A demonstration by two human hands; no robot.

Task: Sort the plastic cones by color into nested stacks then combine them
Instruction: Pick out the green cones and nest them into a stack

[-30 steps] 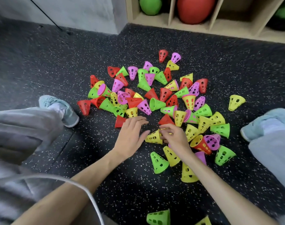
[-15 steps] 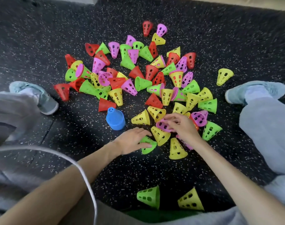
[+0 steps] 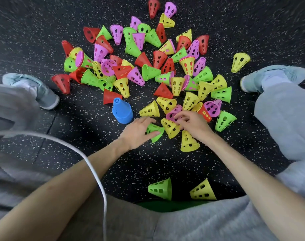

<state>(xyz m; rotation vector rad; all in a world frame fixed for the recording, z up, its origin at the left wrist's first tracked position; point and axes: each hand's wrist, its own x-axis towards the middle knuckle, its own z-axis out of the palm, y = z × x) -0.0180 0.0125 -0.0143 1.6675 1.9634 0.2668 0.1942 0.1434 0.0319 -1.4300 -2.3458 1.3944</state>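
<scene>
Several perforated plastic cones in red, green, yellow and pink lie scattered in a heap (image 3: 158, 63) on the black speckled floor. A single blue cone (image 3: 122, 111) stands upright at the near left of the heap. My left hand (image 3: 137, 131) lies over a green cone (image 3: 156, 131) lying on its side, fingers closing round it. My right hand (image 3: 193, 123) pinches the rim of a pink cone (image 3: 172, 113), with a yellow cone (image 3: 170, 127) just under it. Another yellow cone (image 3: 189, 142) stands by my right wrist.
A green cone (image 3: 161, 188) and a yellow cone (image 3: 204, 191) lie apart near my lap. My shoes (image 3: 43, 92) (image 3: 277, 75) flank the heap, grey trouser legs on both sides. A white cable (image 3: 89, 164) crosses my left arm.
The view has tilted down and the shelf is gone from sight. A blue cone now stands where my left hand was. My left hand dropped onto a green cone; my right took a pink one.
</scene>
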